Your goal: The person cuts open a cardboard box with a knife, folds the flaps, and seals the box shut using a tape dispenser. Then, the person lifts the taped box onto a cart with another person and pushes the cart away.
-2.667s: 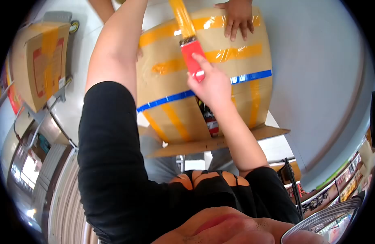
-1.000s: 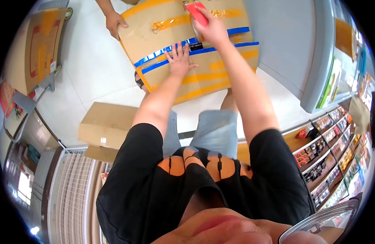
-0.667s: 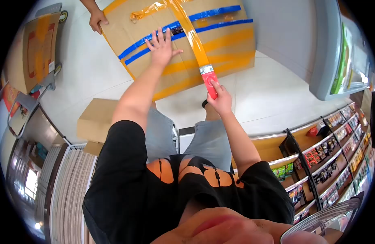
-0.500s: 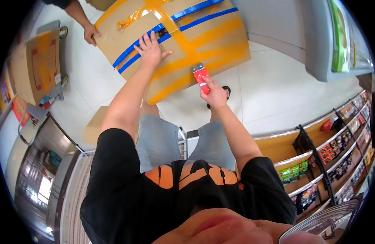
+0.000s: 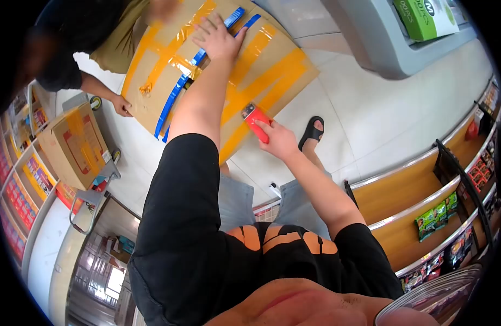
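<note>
A large cardboard box [image 5: 150, 106] is wrapped with bands of yellow tape and two blue strips [image 5: 171, 106]. A slit between the strips is partly hidden by my left arm. My left hand [image 5: 218, 41] lies flat on the box's far part with its fingers spread, over the blue strips. In my right hand [image 5: 278, 140] I hold a red-handled scraper [image 5: 254, 120] with a metal head. The metal head is over the box's near side, at the yellow tape; whether it touches is unclear.
Another person's hand [image 5: 121, 106] holds the box's left edge. A taped carton [image 5: 82, 144] sits on a trolley at the left. Shelves with packets [image 5: 435, 217] stand at the right. A grey counter [image 5: 386, 60] is at the upper right.
My left hand has moved farther up and right across the box. The scraper has shifted slightly left and down. The other person has leaned further into view.
</note>
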{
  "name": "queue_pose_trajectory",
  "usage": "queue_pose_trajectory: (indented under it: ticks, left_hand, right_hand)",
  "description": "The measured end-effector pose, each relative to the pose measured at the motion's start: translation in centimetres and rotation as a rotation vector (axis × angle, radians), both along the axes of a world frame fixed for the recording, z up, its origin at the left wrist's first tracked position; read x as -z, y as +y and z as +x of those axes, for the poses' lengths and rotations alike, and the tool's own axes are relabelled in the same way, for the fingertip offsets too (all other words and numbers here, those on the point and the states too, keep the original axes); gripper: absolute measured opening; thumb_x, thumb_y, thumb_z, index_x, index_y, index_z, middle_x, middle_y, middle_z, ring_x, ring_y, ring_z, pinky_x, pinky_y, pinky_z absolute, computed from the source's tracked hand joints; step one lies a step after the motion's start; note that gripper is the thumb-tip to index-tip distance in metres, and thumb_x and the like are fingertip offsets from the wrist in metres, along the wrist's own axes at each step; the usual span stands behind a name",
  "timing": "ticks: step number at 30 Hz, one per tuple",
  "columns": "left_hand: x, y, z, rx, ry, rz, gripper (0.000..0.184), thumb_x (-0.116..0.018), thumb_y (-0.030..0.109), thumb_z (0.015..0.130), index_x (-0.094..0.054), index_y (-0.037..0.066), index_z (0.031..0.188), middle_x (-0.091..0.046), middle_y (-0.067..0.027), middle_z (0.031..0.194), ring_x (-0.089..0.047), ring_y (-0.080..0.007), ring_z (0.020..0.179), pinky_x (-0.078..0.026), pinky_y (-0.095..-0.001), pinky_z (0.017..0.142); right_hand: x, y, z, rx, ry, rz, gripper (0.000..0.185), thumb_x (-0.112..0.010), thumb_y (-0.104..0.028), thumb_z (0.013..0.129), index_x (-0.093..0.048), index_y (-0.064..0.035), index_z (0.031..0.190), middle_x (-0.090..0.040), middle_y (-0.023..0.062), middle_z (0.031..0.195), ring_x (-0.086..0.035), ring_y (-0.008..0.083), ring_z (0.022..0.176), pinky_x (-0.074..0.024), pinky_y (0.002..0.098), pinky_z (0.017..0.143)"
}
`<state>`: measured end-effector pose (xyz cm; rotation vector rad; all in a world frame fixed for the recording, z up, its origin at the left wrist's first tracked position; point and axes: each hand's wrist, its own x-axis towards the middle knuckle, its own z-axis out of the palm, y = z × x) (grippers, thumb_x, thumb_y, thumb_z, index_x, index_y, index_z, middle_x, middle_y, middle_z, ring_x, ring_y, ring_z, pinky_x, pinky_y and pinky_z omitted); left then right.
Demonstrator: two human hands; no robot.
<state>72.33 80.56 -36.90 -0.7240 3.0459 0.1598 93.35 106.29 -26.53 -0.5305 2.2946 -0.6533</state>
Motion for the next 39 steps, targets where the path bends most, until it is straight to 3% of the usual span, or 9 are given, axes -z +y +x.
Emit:
queue_pose_trajectory:
  ticks: [11,17,19,20,22,27,31,33,39]
  left_hand:
    - [2.5,-0.2,0.0,0.016,0.003,-0.107,0.084,-0.049,0.061,0.093,-0.030,0.015,0.161,-0.020,-0.0248,0.167,-0.009,-0.0493,0.154,-0.007,-0.0723,0.117]
    - [1.6,-0.1,-0.2,0.014,0.002,-0.179,0.085,-0.049,0.063,0.093,-0.031,0.015,0.160,-0.020,-0.0247,0.167,-0.012,-0.0482,0.154,-0.009,-0.0737,0.116]
    - [-2.2,0.9,-0.9,-0.040,-0.089,-0.089,0.087,-0.055,0.058,0.093,-0.032,0.005,0.158,-0.036,-0.0280,0.157,-0.029,-0.0473,0.147,-0.020,-0.0626,0.121]
    - [-1.2,0.4,-0.7,-0.036,-0.051,-0.009,0.087,-0.053,0.057,0.093,-0.027,0.006,0.160,-0.031,-0.0270,0.160,-0.021,-0.0495,0.150,-0.014,-0.0716,0.117]
    - [-0.5,0.5,-0.3,-0.041,-0.014,-0.020,0.087,-0.053,0.057,0.093,-0.029,0.006,0.159,-0.032,-0.0278,0.159,-0.023,-0.0497,0.149,-0.015,-0.0708,0.118]
    - [0.1,0.4,0.0,-0.012,0.060,-0.005,0.085,-0.053,0.058,0.094,-0.033,0.005,0.157,-0.031,-0.0300,0.160,-0.024,-0.0495,0.149,-0.016,-0.0701,0.118]
    - [0.4,0.4,0.1,-0.003,0.101,-0.055,0.085,-0.053,0.058,0.093,-0.034,0.005,0.157,-0.029,-0.0299,0.161,-0.022,-0.0476,0.151,-0.016,-0.0701,0.118]
    - [0.5,0.1,0.2,-0.007,0.128,-0.031,0.085,-0.054,0.057,0.093,-0.035,0.004,0.156,-0.027,-0.0306,0.161,-0.019,-0.0492,0.151,-0.016,-0.0704,0.117]
    - [-0.7,-0.2,0.4,-0.008,0.132,0.046,0.086,-0.053,0.059,0.093,-0.035,0.003,0.156,-0.024,-0.0329,0.162,-0.015,-0.0532,0.151,-0.016,-0.0723,0.116]
  right_hand:
    - [0.0,1.2,0.3,0.015,0.033,-0.056,0.062,-0.077,-0.031,0.074,-0.062,-0.0290,0.135,-0.066,0.0142,0.113,-0.071,0.0308,0.088,-0.0602,0.0402,0.069]
    - [-3.8,15.5,6.5,-0.033,-0.007,-0.029,0.067,-0.081,-0.027,0.071,-0.063,-0.0347,0.135,-0.066,0.0105,0.109,-0.070,0.0301,0.092,-0.0591,0.0376,0.071]
    - [-0.8,21.0,9.7,-0.025,-0.063,0.091,0.066,-0.079,-0.029,0.073,-0.061,-0.0327,0.136,-0.067,0.0119,0.112,-0.070,0.0329,0.093,-0.0589,0.0415,0.073]
    - [2.2,22.5,10.8,-0.039,-0.068,0.090,0.066,-0.079,-0.029,0.073,-0.061,-0.0327,0.136,-0.067,0.0119,0.112,-0.070,0.0329,0.093,-0.0589,0.0415,0.073]
    - [9.6,23.9,11.8,-0.052,-0.136,0.223,0.064,-0.077,-0.028,0.074,-0.060,-0.0278,0.136,-0.067,0.0155,0.109,-0.070,0.0348,0.091,-0.0585,0.0469,0.072]
    - [21.6,12.3,5.1,-0.084,-0.225,0.332,0.056,-0.071,-0.035,0.079,-0.060,-0.0227,0.133,-0.070,0.0172,0.106,-0.069,0.0364,0.098,-0.0561,0.0476,0.085]
    - [23.8,5.6,-0.3,-0.016,-0.210,0.357,0.052,-0.069,-0.037,0.082,-0.059,-0.0198,0.130,-0.071,0.0146,0.111,-0.070,0.0351,0.098,-0.0573,0.0477,0.083]
    - [25.0,3.7,-1.6,-0.116,-0.157,0.377,0.055,-0.065,-0.043,0.088,-0.056,-0.0219,0.138,-0.070,0.0107,0.124,-0.069,0.0302,0.107,-0.0570,0.0442,0.086]
    - [28.0,4.6,-2.1,-0.151,-0.043,0.212,0.056,-0.059,-0.046,0.095,-0.053,-0.0228,0.145,-0.063,0.0063,0.140,-0.066,0.0247,0.118,-0.0551,0.0373,0.092]
